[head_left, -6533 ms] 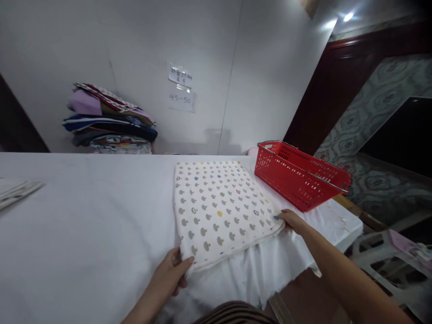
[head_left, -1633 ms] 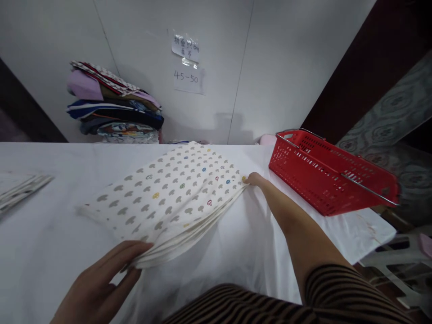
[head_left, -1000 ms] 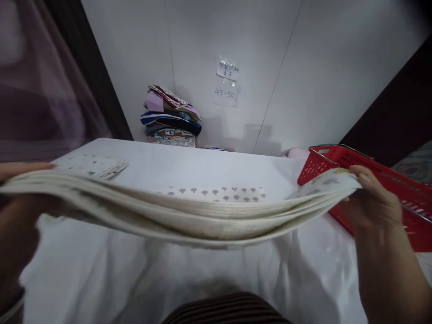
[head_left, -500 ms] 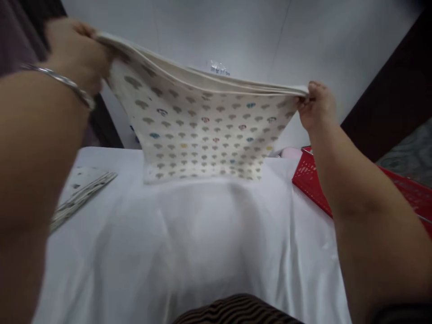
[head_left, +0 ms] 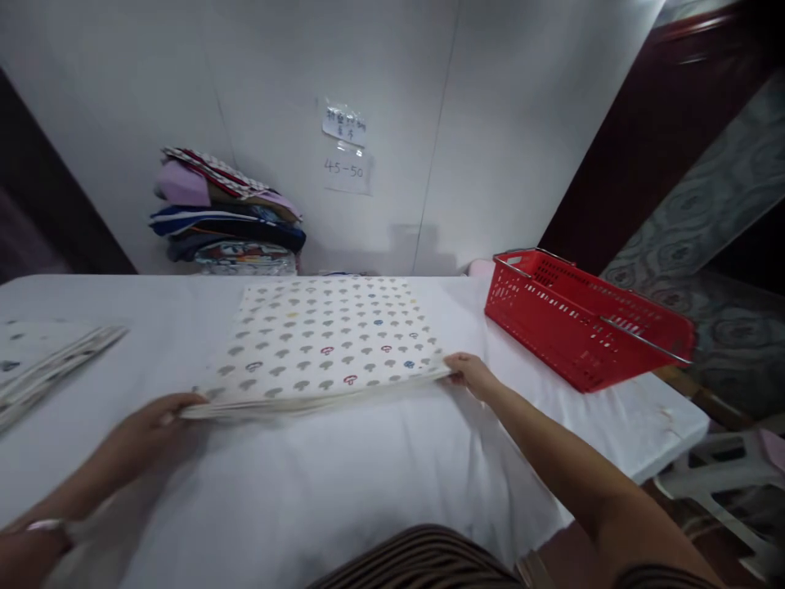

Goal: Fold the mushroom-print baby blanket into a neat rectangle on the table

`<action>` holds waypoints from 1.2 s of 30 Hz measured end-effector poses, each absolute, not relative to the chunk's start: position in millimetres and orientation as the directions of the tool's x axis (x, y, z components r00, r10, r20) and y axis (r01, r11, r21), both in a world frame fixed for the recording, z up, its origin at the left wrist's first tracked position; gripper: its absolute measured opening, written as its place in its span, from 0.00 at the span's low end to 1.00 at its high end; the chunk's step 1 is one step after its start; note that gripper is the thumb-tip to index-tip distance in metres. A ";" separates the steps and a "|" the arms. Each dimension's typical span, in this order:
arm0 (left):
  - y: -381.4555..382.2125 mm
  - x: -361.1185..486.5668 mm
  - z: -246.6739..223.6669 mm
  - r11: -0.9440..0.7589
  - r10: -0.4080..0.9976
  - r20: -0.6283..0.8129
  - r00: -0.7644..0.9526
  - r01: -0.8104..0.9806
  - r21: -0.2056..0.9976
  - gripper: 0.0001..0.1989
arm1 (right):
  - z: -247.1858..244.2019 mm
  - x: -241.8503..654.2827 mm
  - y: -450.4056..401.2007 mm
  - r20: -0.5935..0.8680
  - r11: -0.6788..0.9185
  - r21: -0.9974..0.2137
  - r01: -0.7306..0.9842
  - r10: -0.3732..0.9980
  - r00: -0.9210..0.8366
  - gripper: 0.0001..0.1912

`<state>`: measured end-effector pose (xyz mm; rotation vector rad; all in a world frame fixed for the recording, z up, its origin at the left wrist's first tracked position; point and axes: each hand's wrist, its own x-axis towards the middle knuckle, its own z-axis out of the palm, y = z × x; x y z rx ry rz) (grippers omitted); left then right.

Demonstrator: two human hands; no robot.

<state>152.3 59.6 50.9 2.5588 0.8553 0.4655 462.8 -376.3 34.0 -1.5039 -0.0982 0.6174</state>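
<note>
A white cloth with a mushroom print (head_left: 331, 335) lies spread in layers on the white-covered table (head_left: 343, 483). Its near edge is lifted slightly off the tabletop. My left hand (head_left: 150, 429) pinches the near left corner, thumb on top. At the near right corner my right hand (head_left: 471, 374) grips the same edge between thumb and fingers. The far part of the cloth rests flat toward the wall. Grey mushrooms cover it, with a few red, blue and yellow ones among them.
Another folded printed cloth (head_left: 49, 360) lies at the left. A red plastic basket (head_left: 589, 327) with metal handles stands on the right. Behind the table is a stack of folded fabrics (head_left: 226, 217). Paper signs (head_left: 345, 147) hang on the wall, and a white plastic stool (head_left: 724, 474) is at lower right.
Both hands have come down from high up, lowering the cloth from hanging in the air onto the table. The fabric stack and more of the basket now show.
</note>
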 end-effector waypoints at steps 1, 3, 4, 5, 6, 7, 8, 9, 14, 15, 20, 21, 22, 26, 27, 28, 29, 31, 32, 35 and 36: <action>52.1 146.0 41.3 -0.682 0.647 0.109 0.754 0.509 0.525 0.17 | 21.5 457.0 -380.7 -0.348 -0.070 -0.933 -0.353 0.429 0.834 0.05; 40.7 136.6 35.9 -0.598 0.695 0.048 0.717 0.541 0.591 0.19 | 10.6 450.9 -386.7 -0.346 -0.053 -0.932 -0.357 0.416 0.841 0.05; 37.2 133.6 38.3 -0.598 0.694 0.051 0.719 0.535 0.596 0.19 | 10.2 449.8 -388.5 -0.322 -0.034 -0.941 -0.338 0.407 0.855 0.06; 35.2 131.5 42.5 -0.621 0.681 0.077 0.729 0.518 0.588 0.18 | 11.7 449.5 -389.7 -0.299 -0.021 -0.948 -0.317 0.399 0.867 0.06; 34.2 130.2 46.8 -0.657 0.656 0.101 0.748 0.499 0.565 0.17 | 13.7 449.3 -390.4 -0.288 -0.026 -0.953 -0.303 0.391 0.874 0.06; 34.1 129.1 50.1 -0.697 0.623 0.119 0.773 0.480 0.533 0.17 | 15.4 449.0 -390.8 -0.293 -0.055 -0.954 -0.295 0.382 0.876 0.06; 34.3 128.3 51.5 -0.735 0.585 0.123 0.802 0.459 0.499 0.16 | 16.3 448.3 -391.1 -0.306 -0.107 -0.952 -0.287 0.374 0.876 0.06; 34.5 127.5 50.9 -0.765 0.548 0.111 0.829 0.442 0.468 0.16 | 16.0 447.1 -391.4 -0.316 -0.171 -0.947 -0.271 0.365 0.876 0.06; 30.6 124.1 29.5 -0.806 0.523 0.104 0.846 0.452 0.382 0.13 | 6.4 441.2 -395.5 -0.204 -0.419 -0.907 -0.033 0.369 0.907 0.07; 28.3 123.5 25.5 -0.817 0.522 0.128 0.843 0.452 0.358 0.13 | 5.0 440.5 -397.2 -0.158 -0.473 -0.879 0.053 0.396 0.905 0.08; 5.9 122.1 15.7 -0.889 0.457 0.241 0.857 0.428 0.161 0.17 | 5.4 434.2 -403.7 0.121 -0.694 -0.444 0.567 0.581 0.805 0.15; -1.0 123.0 15.0 -0.901 0.434 0.259 0.863 0.413 0.131 0.18 | 6.0 431.3 -402.2 0.183 -0.701 -0.334 0.631 0.608 0.772 0.16; -8.4 124.7 14.5 -0.916 0.402 0.275 0.873 0.387 0.109 0.18 | 6.4 427.8 -399.0 0.244 -0.687 -0.239 0.686 0.641 0.728 0.16; -38.6 141.4 15.0 -0.964 0.265 0.284 0.921 0.253 0.078 0.16 | 5.1 408.8 -368.9 0.363 -0.411 -0.105 0.905 0.832 0.420 0.15; -45.0 147.4 15.4 -0.970 0.243 0.276 0.930 0.229 0.081 0.16 | 4.5 403.9 -358.6 0.360 -0.323 -0.116 0.939 0.867 0.343 0.15; -50.5 153.7 15.7 -0.974 0.226 0.267 0.937 0.211 0.084 0.15 | 4.1 399.5 -348.0 0.354 -0.253 -0.130 0.959 0.891 0.283 0.15; -55.1 159.9 15.8 -0.976 0.214 0.260 0.942 0.198 0.087 0.15 | 3.9 395.8 -337.8 0.344 -0.206 -0.141 0.968 0.907 0.243 0.15; -61.0 171.1 15.1 -0.982 0.185 0.255 0.949 0.168 0.088 0.15 | 4.8 391.0 -319.9 0.304 -0.167 -0.143 0.976 0.931 0.204 0.15; -62.5 175.7 14.3 -0.985 0.168 0.256 0.952 0.151 0.085 0.15 | 5.8 390.1 -312.6 0.277 -0.164 -0.136 0.977 0.940 0.196 0.15; -61.5 185.9 11.1 -0.982 0.180 0.260 0.949 0.157 0.107 0.14 | 11.2 392.4 -298.6 0.196 -0.173 -0.122 0.977 0.961 0.194 0.15; -59.9 188.2 10.3 -0.974 0.213 0.257 0.943 0.185 0.131 0.14 | 13.4 394.7 -296.1 0.175 -0.184 -0.137 0.973 0.963 0.207 0.15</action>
